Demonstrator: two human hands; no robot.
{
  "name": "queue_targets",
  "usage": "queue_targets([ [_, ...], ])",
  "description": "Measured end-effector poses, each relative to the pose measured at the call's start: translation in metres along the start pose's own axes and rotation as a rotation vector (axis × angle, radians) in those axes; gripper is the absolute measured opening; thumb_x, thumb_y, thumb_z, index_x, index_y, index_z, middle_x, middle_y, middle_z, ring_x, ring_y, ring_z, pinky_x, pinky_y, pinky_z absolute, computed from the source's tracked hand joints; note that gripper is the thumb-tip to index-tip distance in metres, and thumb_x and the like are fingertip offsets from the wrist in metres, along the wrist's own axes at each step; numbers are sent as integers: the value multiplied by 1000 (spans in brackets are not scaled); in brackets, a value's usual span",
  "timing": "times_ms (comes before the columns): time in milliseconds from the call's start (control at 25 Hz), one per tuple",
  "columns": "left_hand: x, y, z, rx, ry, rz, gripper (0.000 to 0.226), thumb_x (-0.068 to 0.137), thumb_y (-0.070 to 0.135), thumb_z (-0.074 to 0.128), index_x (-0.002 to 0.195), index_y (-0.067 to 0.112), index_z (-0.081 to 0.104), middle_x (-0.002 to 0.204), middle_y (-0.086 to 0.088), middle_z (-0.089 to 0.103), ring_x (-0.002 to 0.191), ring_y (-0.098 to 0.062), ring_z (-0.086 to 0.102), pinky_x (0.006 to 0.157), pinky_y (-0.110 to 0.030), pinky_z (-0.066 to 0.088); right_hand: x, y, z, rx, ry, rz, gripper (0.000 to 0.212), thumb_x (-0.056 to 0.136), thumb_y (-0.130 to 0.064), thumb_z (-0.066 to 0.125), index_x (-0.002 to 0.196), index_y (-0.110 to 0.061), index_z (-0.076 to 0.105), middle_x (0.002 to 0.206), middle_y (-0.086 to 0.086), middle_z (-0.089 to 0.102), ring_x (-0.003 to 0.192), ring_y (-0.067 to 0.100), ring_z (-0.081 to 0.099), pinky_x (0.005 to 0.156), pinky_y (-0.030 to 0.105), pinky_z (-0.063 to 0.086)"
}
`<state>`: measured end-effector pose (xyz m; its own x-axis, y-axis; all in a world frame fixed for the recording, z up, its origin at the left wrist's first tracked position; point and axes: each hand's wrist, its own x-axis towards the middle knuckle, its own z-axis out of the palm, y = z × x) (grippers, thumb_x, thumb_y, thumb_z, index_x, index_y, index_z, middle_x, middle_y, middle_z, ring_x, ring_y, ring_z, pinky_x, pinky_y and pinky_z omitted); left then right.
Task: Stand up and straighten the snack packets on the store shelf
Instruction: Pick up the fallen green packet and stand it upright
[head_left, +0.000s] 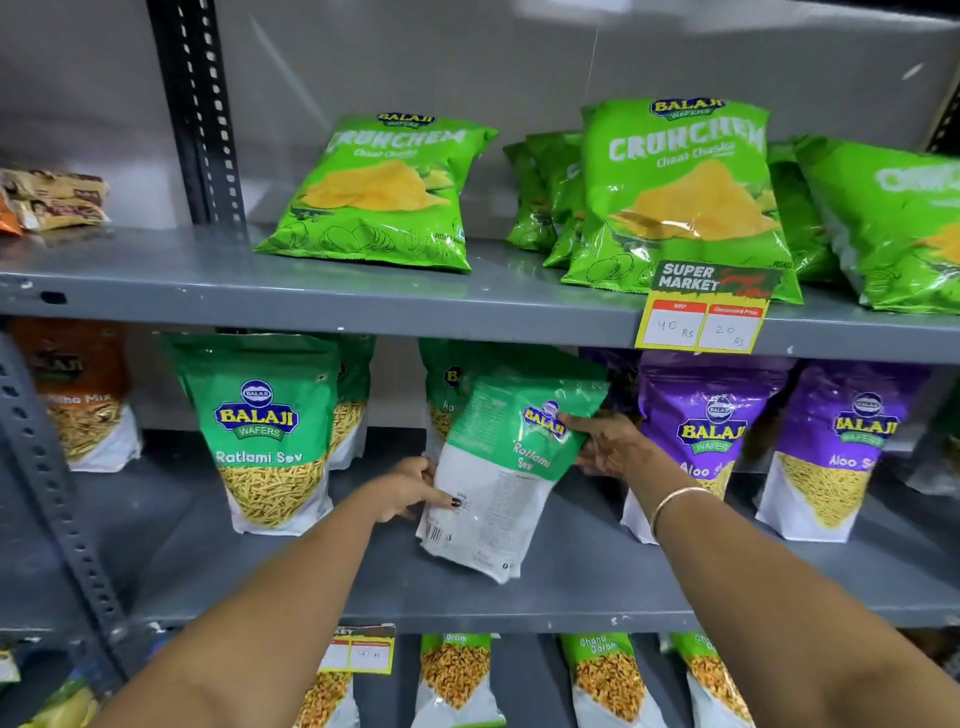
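A green and white Ratlami Sev packet (498, 483) is tilted over the middle shelf (519, 592), its back mostly facing me. My left hand (410, 491) grips its lower left edge. My right hand (613, 449) holds its upper right side. Another Ratlami Sev packet (265, 436) stands upright to the left. More green packets (441, 395) stand behind the held one, partly hidden. Purple Aloo Sev packets (706, 431) stand to the right.
On the top shelf, green Crunchem chip bags (384, 192) lean back, with a yellow price tag (701, 322) on the shelf edge. An orange packet (72, 395) stands at the far left. Chana packets (605, 680) fill the bottom shelf. A perforated metal upright (202, 114) divides the bays.
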<state>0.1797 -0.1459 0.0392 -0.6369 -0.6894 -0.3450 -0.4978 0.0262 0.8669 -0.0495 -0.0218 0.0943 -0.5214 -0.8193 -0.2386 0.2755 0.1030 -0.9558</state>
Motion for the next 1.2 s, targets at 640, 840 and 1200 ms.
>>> queue_targets([
  [640, 33, -18, 31, -41, 369, 44, 67, 64, -2, 79, 123, -1, 48, 126, -18, 60, 112, -30, 57, 86, -32, 46, 9, 42, 22, -683, -197, 12, 43, 71, -7, 78, 102, 9, 54, 91, 13, 70, 85, 21, 69, 53, 23, 54],
  [840, 21, -13, 23, 7, 122, 35, 68, 70, -18, 62, 131, 5, 42, 108, -11, 64, 91, -22, 58, 64, -22, 48, 19, 88, 37, -561, -37, 114, 33, 79, -9, 70, 59, -14, 43, 62, 7, 52, 39, 10, 46, 27, 11, 31],
  [1200, 18, -11, 21, -184, 51, -53, 33, 83, 1, 62, 104, 21, 47, 85, 3, 54, 106, -18, 48, 95, -39, 38, 5, 81, 28, -605, -353, 62, 70, 76, 10, 62, 135, -17, 35, 112, -4, 49, 81, 0, 49, 51, 8, 44],
])
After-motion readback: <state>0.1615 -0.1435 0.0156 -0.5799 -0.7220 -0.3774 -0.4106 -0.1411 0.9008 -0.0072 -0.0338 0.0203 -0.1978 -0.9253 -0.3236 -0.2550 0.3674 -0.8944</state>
